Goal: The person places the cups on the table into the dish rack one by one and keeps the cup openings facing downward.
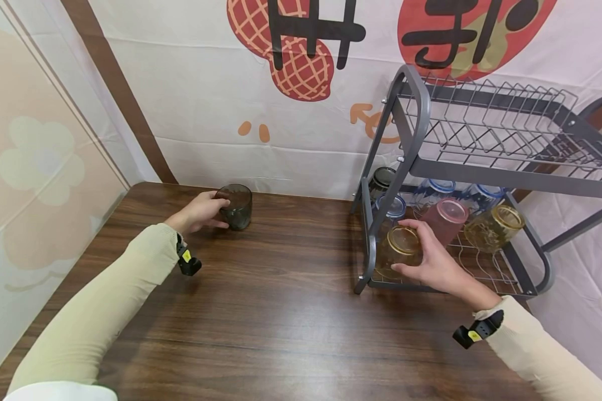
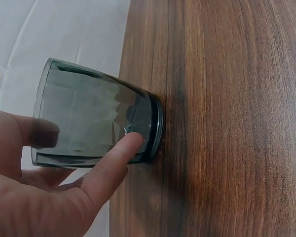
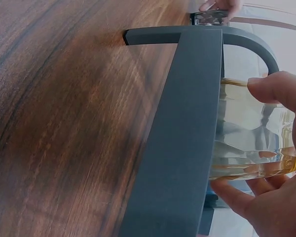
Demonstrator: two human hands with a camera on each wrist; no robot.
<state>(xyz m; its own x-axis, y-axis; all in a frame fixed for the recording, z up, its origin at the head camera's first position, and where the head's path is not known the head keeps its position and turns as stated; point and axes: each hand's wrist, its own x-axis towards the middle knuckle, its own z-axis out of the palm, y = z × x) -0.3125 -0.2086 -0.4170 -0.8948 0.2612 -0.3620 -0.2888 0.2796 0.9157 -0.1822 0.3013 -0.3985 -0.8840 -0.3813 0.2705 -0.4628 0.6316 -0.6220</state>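
At the table's back left, my left hand holds a dark grey-green glass from its left side. That glass stands upright with its base at the tabletop, and a finger shows through its wall near the rim in the left wrist view. My right hand grips an amber glass at the front left of the rack's lower shelf, thumb and fingers on opposite sides. This amber glass is upside down. In the right wrist view, the rack's grey front bar runs alongside it.
A two-tier grey metal rack stands at the right. Its lower shelf also bears a pink glass, another amber glass, several blue-tinted glasses and a dark glass. A printed cloth hangs behind the wooden table.
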